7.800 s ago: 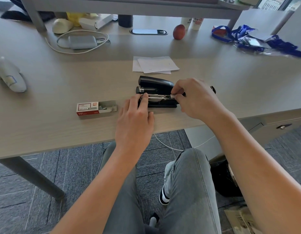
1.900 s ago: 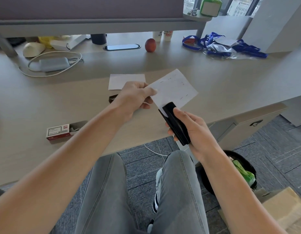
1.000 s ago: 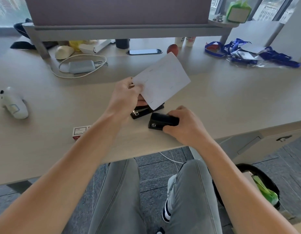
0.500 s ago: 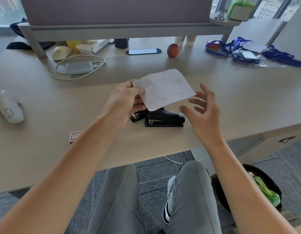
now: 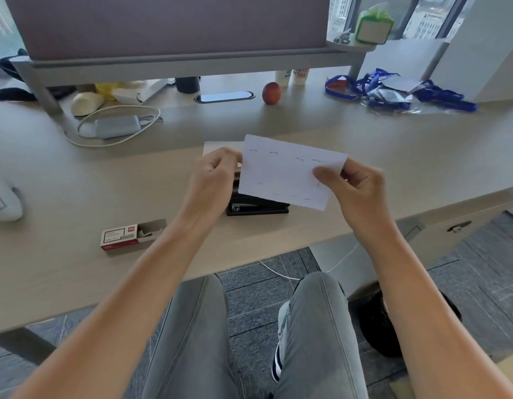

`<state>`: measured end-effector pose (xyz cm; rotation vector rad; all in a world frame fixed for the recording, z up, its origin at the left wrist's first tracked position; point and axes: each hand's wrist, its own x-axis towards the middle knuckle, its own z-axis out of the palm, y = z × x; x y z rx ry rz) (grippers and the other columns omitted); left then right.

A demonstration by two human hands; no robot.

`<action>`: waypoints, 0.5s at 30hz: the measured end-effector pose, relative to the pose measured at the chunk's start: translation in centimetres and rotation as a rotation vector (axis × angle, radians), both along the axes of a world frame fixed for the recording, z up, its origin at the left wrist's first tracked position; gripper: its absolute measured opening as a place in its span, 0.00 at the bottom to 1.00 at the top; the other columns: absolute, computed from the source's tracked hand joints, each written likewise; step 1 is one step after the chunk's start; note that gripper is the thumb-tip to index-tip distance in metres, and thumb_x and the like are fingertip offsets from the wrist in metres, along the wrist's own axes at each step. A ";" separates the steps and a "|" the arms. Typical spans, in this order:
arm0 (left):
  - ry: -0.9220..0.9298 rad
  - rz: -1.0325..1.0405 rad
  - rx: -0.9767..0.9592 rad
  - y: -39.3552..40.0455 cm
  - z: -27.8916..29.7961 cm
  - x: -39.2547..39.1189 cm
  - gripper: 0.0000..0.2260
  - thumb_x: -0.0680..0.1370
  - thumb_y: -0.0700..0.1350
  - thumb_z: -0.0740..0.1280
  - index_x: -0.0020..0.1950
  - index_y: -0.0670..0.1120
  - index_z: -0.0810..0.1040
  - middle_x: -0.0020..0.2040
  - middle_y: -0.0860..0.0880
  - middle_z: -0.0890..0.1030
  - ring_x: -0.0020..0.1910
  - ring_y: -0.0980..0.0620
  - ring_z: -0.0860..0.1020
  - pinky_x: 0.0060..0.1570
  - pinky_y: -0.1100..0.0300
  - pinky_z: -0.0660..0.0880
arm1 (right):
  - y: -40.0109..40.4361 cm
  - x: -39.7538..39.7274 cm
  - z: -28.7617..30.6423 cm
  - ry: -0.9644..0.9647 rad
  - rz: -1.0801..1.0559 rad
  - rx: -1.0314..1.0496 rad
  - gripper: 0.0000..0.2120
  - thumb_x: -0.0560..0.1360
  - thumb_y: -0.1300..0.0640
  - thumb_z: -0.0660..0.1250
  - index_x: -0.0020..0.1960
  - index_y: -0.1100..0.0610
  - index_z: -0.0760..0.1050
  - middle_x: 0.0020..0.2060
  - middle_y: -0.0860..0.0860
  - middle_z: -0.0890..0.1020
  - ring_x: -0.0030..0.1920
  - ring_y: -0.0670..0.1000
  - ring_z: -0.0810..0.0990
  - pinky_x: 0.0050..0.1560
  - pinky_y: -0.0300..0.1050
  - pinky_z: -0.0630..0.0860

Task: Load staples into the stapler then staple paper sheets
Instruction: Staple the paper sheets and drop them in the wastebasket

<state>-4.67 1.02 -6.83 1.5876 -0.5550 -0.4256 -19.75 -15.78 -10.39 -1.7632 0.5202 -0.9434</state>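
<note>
Both hands hold up white paper sheets [image 5: 284, 174] marked by several staples along the top and bottom edges. My left hand [image 5: 213, 174] pinches the left edge, my right hand [image 5: 356, 185] pinches the right edge. Below the sheets, the black stapler [image 5: 256, 207] lies closed on the desk, partly hidden by the paper. A red and white staple box [image 5: 128, 236] lies open at the left near the desk's front edge. More paper [image 5: 220, 146] lies flat on the desk behind my left hand.
A white handheld device [image 5: 3, 198] sits at the far left. A grey power adapter with white cable [image 5: 117, 126], a phone [image 5: 223, 97], an apple [image 5: 271, 93] and blue lanyards [image 5: 393, 92] lie farther back. A raised shelf [image 5: 177, 63] spans the back.
My right hand set the stapler on the desk, let go of it and has now taken hold of the right edge of the paper sheets. My left hand kept holding them.
</note>
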 end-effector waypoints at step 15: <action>0.122 -0.096 -0.047 -0.2 -0.7 -1.7 0.06 0.80 0.40 0.67 0.47 0.43 0.84 0.41 0.47 0.85 0.36 0.54 0.82 0.36 0.61 0.80 | 0.7 -2.0 0.7 -0.022 0.031 0.424 0.08 0.78 0.60 0.70 0.46 0.53 0.89 0.47 0.57 0.88 0.48 0.57 0.80 0.53 0.55 0.71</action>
